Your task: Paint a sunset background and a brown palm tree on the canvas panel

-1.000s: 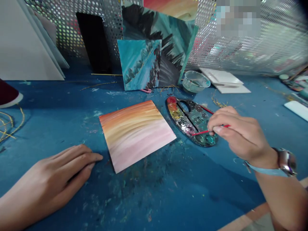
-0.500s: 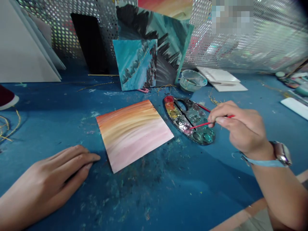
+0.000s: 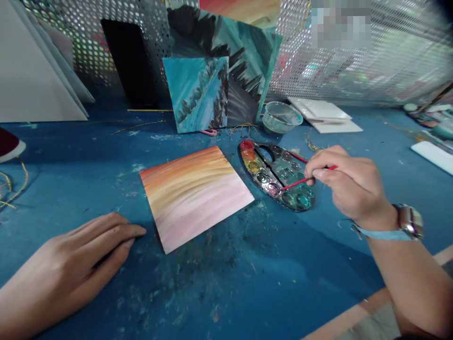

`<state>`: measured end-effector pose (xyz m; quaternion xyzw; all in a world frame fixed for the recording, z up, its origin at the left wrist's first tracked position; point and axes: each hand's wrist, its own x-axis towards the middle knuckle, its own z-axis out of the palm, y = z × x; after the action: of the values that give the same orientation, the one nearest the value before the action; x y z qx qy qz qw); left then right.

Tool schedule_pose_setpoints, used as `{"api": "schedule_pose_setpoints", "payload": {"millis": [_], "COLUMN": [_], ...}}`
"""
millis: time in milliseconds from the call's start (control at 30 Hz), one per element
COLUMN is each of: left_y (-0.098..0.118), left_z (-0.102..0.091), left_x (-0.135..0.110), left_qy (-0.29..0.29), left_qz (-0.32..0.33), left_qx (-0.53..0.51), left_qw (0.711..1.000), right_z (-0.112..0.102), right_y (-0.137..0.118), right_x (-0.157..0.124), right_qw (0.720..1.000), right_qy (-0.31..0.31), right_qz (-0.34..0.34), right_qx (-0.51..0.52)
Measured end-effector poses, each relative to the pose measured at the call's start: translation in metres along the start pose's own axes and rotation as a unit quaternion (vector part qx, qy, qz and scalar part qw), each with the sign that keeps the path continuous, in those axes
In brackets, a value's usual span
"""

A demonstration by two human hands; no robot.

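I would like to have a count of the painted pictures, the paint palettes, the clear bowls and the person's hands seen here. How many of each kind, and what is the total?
Painted pictures: 4 (sunset board, small teal board, larger teal and black board, orange board behind them)
Paint palette: 1
Clear bowl: 1
Hands: 2 (left hand, right hand)
Total: 8

Painted paper square (image 3: 194,196) flat on bench (image 3: 219,302); left hand (image 3: 78,250) just left of it. Watercolour palette (image 3: 279,172) to its right; right hand (image 3: 348,186) at palette's right edge, holding brush (image 3: 300,182) over palette. Behind: small canvas (image 3: 196,94) leaning on larger canvas (image 3: 244,61), water bowl (image 3: 282,117) to their right.
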<state>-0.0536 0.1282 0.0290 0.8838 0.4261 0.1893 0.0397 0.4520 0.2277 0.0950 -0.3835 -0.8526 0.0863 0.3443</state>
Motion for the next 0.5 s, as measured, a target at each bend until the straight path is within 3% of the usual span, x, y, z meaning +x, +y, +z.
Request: {"api": "schedule_pose_setpoints", "payload": {"millis": [233,400,500], "left_y": [0.0027,0.0025,0.001], "left_z": [-0.0016,-0.0027,-0.0024], "left_x": [-0.0003,-0.0004,-0.0012], "left_qy": [0.0,0.004,0.007], "left_qz": [-0.024,-0.015,-0.017], "left_qx": [-0.014,-0.006,-0.009], "left_qw": [1.0,1.0,1.0], "right_z": [-0.0024,-0.0022,-0.0016], "right_y": [0.0038,0.0063,0.0064], "right_x": [0.001,-0.0013,-0.0005], "right_qw": [1.0,0.999,1.0], "right_qy": [-0.02,0.017,-0.005], "right_qz": [0.017,0.028,0.023], "right_qx": [0.006,0.019,0.016]}}
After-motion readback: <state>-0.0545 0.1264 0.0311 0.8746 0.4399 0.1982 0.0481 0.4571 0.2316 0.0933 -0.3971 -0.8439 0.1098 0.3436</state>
